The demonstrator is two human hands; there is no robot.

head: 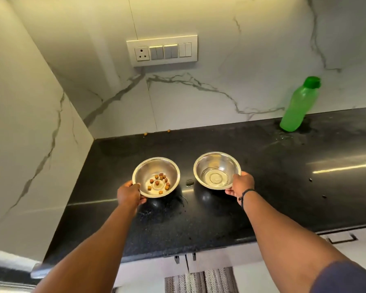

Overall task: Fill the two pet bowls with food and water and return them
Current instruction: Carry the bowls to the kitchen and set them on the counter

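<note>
Two small steel bowls are over the black countertop (262, 187). The left bowl (169, 166) holds several brown kibble pieces (160, 181). My left hand (129, 194) grips its near-left rim. The right bowl (217, 163) has a little clear water in its bottom. My right hand (241, 185) grips its near-right rim, with a dark cord around the wrist. Whether the bowls rest on the counter or hang just above it is unclear; shadows lie under both.
A green plastic bottle (298, 104) with its cap on stands at the back right by the marble wall, with water drops around its base. Two stray kibble pieces (156, 132) lie at the wall's foot. A switch panel (162, 50) is on the wall. Cabinet handles sit below the counter edge.
</note>
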